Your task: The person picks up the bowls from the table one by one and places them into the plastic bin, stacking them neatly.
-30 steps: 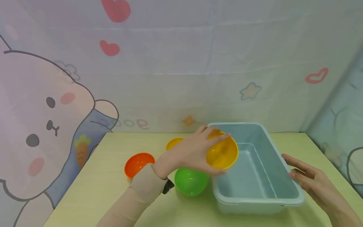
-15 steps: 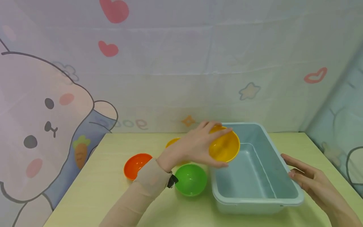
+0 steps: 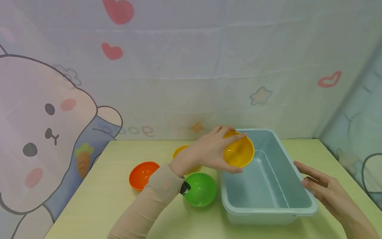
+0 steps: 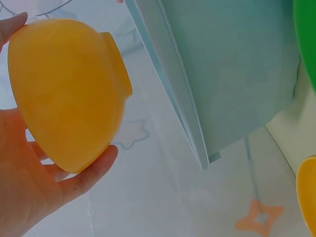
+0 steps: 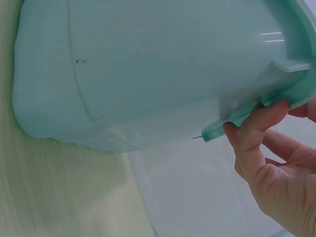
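My left hand (image 3: 212,151) grips a yellow bowl (image 3: 239,153) by its rim and side, tilted with its mouth facing my head camera. In the left wrist view the bowl (image 4: 69,94) shows its outer wall and foot, fingers and thumb spread around it. It hangs over the left side of a pale blue plastic basin (image 3: 268,211). At the basin's right rim is my right hand (image 3: 332,192); the right wrist view shows its fingers (image 5: 254,128) curled over that rim, pinching it.
An orange bowl (image 3: 141,176) and a green bowl (image 3: 201,191) stand left of the basin on the light wooden table (image 3: 95,199). Behind my left forearm, a second yellow bowl (image 3: 180,150) is partly hidden. A printed cloth (image 3: 185,99) hangs at the back.
My left hand has carried the yellow bowl a little right and farther back, over the basin's left part. The right hand keeps its place at the rim.
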`<state>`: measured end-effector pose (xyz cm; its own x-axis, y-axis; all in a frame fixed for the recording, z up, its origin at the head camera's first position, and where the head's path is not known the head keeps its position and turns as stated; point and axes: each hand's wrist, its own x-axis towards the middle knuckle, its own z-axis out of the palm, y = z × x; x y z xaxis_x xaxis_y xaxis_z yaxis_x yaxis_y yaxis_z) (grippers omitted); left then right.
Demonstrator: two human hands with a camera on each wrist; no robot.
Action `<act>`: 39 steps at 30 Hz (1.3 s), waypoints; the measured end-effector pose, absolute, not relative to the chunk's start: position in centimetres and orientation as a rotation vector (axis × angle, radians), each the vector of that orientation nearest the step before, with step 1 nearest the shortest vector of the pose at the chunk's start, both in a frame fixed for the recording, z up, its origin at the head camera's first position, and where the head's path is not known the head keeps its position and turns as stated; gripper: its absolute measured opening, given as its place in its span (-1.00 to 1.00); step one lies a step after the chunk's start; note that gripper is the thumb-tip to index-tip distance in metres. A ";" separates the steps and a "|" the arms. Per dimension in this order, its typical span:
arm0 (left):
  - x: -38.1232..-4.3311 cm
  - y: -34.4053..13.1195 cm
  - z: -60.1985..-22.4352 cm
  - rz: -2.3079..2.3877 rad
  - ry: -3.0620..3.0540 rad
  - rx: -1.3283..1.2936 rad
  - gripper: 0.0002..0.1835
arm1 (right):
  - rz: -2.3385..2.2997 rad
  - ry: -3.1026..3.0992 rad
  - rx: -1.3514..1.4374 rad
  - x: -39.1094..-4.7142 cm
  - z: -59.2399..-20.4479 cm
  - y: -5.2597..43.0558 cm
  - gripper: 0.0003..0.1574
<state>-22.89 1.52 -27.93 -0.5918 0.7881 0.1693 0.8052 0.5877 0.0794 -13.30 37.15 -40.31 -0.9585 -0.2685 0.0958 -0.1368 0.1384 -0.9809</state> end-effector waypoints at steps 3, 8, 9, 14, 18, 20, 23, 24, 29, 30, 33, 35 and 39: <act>-22.9 1.8 -27.8 -0.230 -2.708 -1.354 -0.02 | -1.964 2.287 -0.414 -13.4 -40.3 37.2 -0.32; -23.2 2.4 -28.0 -0.211 -2.711 -1.376 -0.03 | -1.942 2.312 -0.413 -13.2 -40.3 37.2 -0.32; -23.2 2.6 -28.1 -0.206 -2.713 -1.383 -0.03 | -1.936 2.319 -0.413 -13.2 -40.3 37.3 -0.32; -23.5 3.2 -28.2 -0.212 -2.730 -1.399 -0.03 | -1.917 2.335 -0.405 -13.2 -40.3 37.3 -0.32; -23.6 3.7 -28.0 -0.204 -2.747 -1.388 -0.03 | -1.913 2.333 -0.404 -13.2 -40.3 37.3 -0.32; -23.6 3.9 -27.9 -0.196 -2.753 -1.385 -0.03 | -1.930 2.319 -0.422 -13.2 -40.3 37.3 -0.32; -23.7 4.3 -27.7 -0.184 -2.751 -1.387 -0.03 | -1.973 2.285 -0.451 -13.2 -40.2 37.2 -0.32; -23.7 4.4 -27.6 -0.179 -2.752 -1.385 -0.03 | -1.982 2.277 -0.458 -13.2 -40.2 37.2 -0.32; -23.9 5.0 -27.3 -0.151 -2.742 -1.377 -0.03 | -1.986 2.269 -0.463 -13.1 -40.2 37.2 -0.32; -24.0 5.2 -27.2 -0.150 -2.740 -1.378 -0.03 | -1.982 2.271 -0.462 -13.1 -40.2 37.3 -0.32; -24.2 5.5 -27.1 -0.139 -2.747 -1.378 -0.03 | -1.979 2.271 -0.460 -13.1 -40.2 37.3 -0.32; -24.3 5.8 -27.0 -0.136 -2.758 -1.379 -0.02 | -1.982 2.269 -0.462 -13.1 -40.2 37.3 -0.33; -24.5 6.3 -26.8 -0.127 -2.784 -1.372 -0.01 | -1.988 2.266 -0.457 -13.1 -40.2 37.2 -0.33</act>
<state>-24.50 6.34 -26.84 -0.6093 0.7900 0.0678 0.7929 0.6066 0.0576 -13.15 37.25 -40.17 -0.9509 -0.2825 0.1266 -0.1623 0.1066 -0.9810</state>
